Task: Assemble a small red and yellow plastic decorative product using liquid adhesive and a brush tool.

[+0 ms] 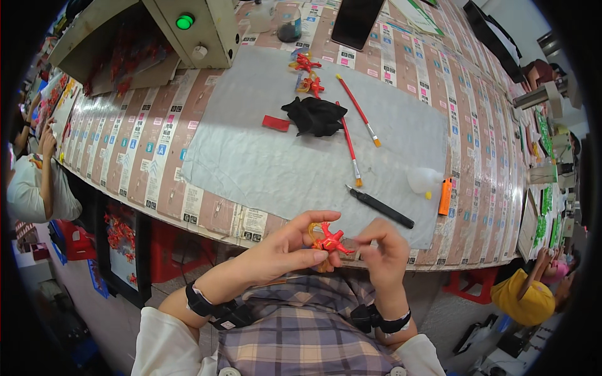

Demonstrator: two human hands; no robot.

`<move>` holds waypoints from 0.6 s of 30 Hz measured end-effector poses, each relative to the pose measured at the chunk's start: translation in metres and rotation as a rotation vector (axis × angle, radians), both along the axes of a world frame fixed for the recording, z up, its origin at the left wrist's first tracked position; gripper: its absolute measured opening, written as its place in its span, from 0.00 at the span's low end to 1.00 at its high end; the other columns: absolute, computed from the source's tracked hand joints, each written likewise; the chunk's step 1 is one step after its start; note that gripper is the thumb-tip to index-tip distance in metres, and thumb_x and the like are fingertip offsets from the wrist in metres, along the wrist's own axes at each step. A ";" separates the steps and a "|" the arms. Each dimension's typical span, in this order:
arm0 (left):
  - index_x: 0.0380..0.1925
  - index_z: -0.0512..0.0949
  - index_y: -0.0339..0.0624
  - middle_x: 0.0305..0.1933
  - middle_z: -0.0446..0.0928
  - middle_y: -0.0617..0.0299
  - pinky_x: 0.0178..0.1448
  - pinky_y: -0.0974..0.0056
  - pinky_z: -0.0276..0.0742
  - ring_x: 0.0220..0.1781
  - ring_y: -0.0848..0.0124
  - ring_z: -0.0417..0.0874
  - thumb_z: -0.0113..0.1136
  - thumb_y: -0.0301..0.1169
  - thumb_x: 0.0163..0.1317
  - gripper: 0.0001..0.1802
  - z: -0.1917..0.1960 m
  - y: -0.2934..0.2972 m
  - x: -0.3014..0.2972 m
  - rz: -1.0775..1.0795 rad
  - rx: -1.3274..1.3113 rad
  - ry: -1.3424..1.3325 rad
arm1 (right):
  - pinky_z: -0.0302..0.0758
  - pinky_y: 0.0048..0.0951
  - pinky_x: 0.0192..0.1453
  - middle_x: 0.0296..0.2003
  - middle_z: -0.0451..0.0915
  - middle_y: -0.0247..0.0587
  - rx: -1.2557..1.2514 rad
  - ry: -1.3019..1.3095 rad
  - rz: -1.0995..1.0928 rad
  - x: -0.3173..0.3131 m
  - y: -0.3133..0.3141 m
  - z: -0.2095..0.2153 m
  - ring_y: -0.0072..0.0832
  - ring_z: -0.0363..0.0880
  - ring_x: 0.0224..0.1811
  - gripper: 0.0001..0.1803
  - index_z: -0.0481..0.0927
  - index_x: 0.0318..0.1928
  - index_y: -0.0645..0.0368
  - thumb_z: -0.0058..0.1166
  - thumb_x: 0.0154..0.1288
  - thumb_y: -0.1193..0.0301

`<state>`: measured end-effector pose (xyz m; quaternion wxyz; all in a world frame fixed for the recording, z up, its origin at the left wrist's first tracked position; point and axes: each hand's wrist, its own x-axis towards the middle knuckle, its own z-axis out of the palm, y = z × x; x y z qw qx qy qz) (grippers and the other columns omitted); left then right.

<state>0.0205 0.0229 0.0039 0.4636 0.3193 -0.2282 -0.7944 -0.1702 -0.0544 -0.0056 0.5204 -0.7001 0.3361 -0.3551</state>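
A small red toy figure with clear yellow parts is held between the thumb and fingers of my left hand, just over the near table edge. Beside its right side is my right hand, fingers curled in and pressed together near the tip of one red limb. Whether anything is pinched there is hidden and slightly blurred. A black craft knife lies on the grey cloth beyond my right hand. Two similar red figures rest at the cloth's far end.
On the cloth are a crumpled black cloth, a red strip, two red-handled brushes and a translucent bottle. An orange lighter lies to the right. A lamp-lit machine housing stands far left; a phone lies behind.
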 end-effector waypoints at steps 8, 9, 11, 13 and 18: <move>0.66 0.52 0.41 0.38 0.77 0.59 0.54 0.68 0.70 0.43 0.73 0.78 0.58 0.31 0.60 0.37 0.004 0.006 0.008 0.044 0.008 -0.044 | 0.73 0.33 0.35 0.33 0.74 0.42 -0.459 0.630 -0.169 0.030 -0.065 -0.018 0.37 0.76 0.30 0.13 0.74 0.41 0.60 0.59 0.54 0.73; 0.66 0.53 0.41 0.38 0.77 0.60 0.54 0.67 0.70 0.44 0.74 0.78 0.58 0.31 0.60 0.37 0.005 0.007 0.008 0.053 -0.002 -0.059 | 0.73 0.35 0.36 0.35 0.75 0.43 -0.417 0.688 -0.174 0.036 -0.070 -0.018 0.39 0.76 0.31 0.15 0.73 0.42 0.60 0.58 0.54 0.73; 0.66 0.53 0.41 0.38 0.76 0.61 0.55 0.67 0.70 0.44 0.74 0.77 0.58 0.30 0.60 0.36 0.005 0.008 0.009 0.065 -0.022 -0.082 | 0.73 0.39 0.39 0.38 0.75 0.46 -0.332 0.799 -0.179 0.049 -0.077 -0.020 0.44 0.77 0.34 0.18 0.72 0.46 0.59 0.56 0.54 0.73; 0.66 0.53 0.41 0.38 0.76 0.61 0.55 0.67 0.70 0.45 0.75 0.77 0.57 0.29 0.60 0.36 0.003 0.009 0.011 0.071 -0.043 -0.097 | 0.73 0.39 0.39 0.38 0.76 0.48 -0.341 0.816 -0.159 0.054 -0.083 -0.026 0.44 0.77 0.35 0.18 0.71 0.47 0.59 0.55 0.54 0.73; 0.66 0.52 0.41 0.41 0.75 0.61 0.57 0.67 0.69 0.47 0.74 0.77 0.55 0.27 0.62 0.35 0.000 0.010 0.014 0.071 -0.113 -0.119 | 0.74 0.38 0.40 0.36 0.76 0.50 -0.314 0.856 -0.152 0.057 -0.084 -0.022 0.43 0.78 0.36 0.18 0.71 0.46 0.62 0.54 0.52 0.75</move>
